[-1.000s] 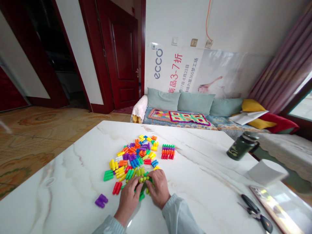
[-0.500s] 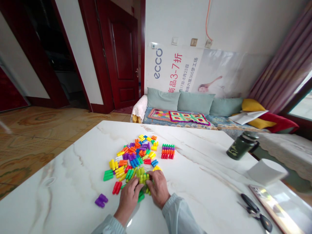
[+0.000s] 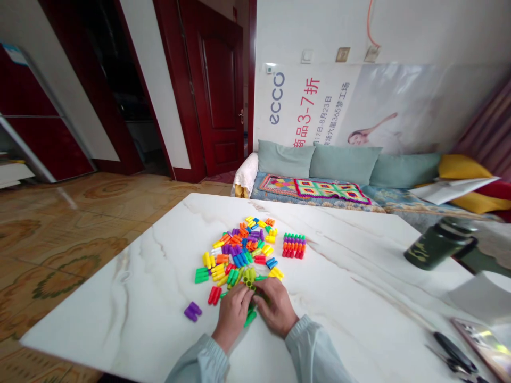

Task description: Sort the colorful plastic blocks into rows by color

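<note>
My left hand (image 3: 235,313) and my right hand (image 3: 277,307) meet at the near edge of a pile of plastic peg blocks. Both sets of fingers are closed around yellow-green peg blocks (image 3: 249,279), whose round hollow ends face me. My fingers hide the lower part of these blocks. Under and between my hands lies a green block (image 3: 250,318). The loose pile (image 3: 241,257) beyond holds blue, yellow, orange, purple and red blocks. A red block (image 3: 214,296) and a purple block (image 3: 192,311) rest left of my left hand.
Right of the pile stands a joined stack (image 3: 294,247) with green, purple, orange and red rows. On the white marbled table (image 3: 159,298), a dark green flask (image 3: 437,243), white paper (image 3: 483,297), black-handled scissors (image 3: 455,354) and a phone (image 3: 485,340) are at the right.
My view has turned left, so the table appears further right. The yellow-green blocks have been tilted in my fingers, and their hollow ends now show instead of the knobs.
</note>
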`<state>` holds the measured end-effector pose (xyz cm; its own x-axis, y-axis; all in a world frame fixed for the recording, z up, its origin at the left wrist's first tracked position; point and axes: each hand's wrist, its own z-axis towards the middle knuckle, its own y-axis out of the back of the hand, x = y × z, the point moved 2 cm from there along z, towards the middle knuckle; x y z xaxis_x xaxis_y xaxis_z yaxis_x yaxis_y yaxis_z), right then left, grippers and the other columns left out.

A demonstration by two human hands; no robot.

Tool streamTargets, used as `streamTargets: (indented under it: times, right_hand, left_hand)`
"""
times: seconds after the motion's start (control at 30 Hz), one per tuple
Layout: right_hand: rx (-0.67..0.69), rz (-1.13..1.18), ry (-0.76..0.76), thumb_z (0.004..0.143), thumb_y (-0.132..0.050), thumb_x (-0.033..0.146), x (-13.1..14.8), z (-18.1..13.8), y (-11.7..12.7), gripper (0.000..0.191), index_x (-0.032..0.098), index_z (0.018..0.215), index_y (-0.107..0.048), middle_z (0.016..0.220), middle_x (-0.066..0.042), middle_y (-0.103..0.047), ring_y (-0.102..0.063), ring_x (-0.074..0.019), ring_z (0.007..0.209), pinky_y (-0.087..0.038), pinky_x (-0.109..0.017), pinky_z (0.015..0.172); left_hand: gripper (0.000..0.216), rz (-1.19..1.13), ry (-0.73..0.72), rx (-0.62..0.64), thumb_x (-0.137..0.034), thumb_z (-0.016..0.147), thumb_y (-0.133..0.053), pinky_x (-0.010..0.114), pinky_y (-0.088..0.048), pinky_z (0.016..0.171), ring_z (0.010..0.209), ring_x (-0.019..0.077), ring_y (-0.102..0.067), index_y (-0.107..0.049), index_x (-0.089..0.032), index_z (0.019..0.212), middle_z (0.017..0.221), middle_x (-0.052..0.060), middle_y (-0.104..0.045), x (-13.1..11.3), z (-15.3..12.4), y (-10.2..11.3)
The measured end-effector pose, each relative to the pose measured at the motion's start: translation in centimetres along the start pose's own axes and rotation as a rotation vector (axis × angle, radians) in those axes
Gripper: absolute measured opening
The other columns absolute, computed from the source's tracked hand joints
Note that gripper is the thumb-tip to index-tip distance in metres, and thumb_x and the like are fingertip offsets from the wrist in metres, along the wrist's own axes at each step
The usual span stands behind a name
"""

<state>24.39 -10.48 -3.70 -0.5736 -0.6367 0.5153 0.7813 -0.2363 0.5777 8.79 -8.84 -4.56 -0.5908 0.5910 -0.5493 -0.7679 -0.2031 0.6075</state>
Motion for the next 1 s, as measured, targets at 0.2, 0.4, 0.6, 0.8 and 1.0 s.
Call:
streamTargets:
  times: [0.2, 0.4, 0.6, 0.8, 1.0]
  right_hand:
    - [-0.031, -0.033, 0.03, 0.092, -0.053, 0.019, -0.1, 0.2, -0.1, 0.024, 0.022, 0.115, -0.059, 0.1, -0.008, -0.066, -0.06, -0.022, 0.093, -0.048, -0.04, 0.083]
    - [0.024, -0.109, 0.033, 0.089, -0.058, 0.023, -0.2, 0.9, -0.1, 0.049, 0.022, 0.137, -0.046, 0.123, -0.012, -0.061, -0.055, -0.0275, 0.113, -0.044, -0.048, 0.094]
    - [-0.006, -0.104, 0.033, 0.092, -0.053, 0.018, -0.3, 1.0, -0.2, 0.037, 0.023, 0.128, -0.052, 0.106, -0.008, -0.068, -0.061, -0.024, 0.099, -0.047, -0.045, 0.09]
    - [-0.13, 0.068, -0.084, 0.093, -0.051, 0.021, -0.3, -0.1, -0.1, 0.023, 0.023, 0.117, -0.052, 0.104, -0.008, -0.064, -0.062, -0.0213, 0.095, -0.053, -0.037, 0.082]
    - [-0.093, 0.154, -0.067, 0.091, -0.053, 0.022, -0.1, 0.0, -0.3, 0.004, 0.023, 0.095, -0.051, 0.095, -0.006, -0.064, -0.062, -0.0188, 0.088, -0.053, -0.033, 0.077]
  left_hand:
    - [0.033, -0.087, 0.036, 0.025, -0.028, 0.098, -0.038, 0.028, -0.049, 0.064, 0.07, 0.0173, -0.062, -0.059, -0.02, 0.073, 0.071, 0.004, -0.064, -0.6, 0.2, 0.3]
    - [0.029, -0.203, 0.097, -0.019, -0.029, 0.098, -0.04, 0.033, -0.054, 0.078, 0.086, 0.0196, -0.065, -0.065, -0.018, 0.089, 0.088, 0.008, -0.068, -0.7, 0.3, 0.7]
    - [0.027, -0.22, 0.109, -0.016, -0.028, 0.098, -0.04, 0.035, -0.055, 0.079, 0.089, 0.02, -0.066, -0.065, -0.019, 0.094, 0.093, 0.009, -0.069, -0.6, 0.2, 0.7]
    - [0.034, -0.201, 0.17, -0.1, -0.028, 0.092, -0.052, 0.037, -0.057, 0.085, 0.108, 0.0229, -0.065, -0.057, -0.019, 0.124, 0.12, 0.012, -0.066, 0.0, -0.1, 0.6]
    - [0.025, -0.19, 0.089, -0.035, -0.028, 0.094, -0.048, 0.039, -0.057, 0.087, 0.099, 0.0227, -0.068, -0.067, -0.019, 0.109, 0.105, 0.01, -0.072, -0.1, -0.1, 0.5]
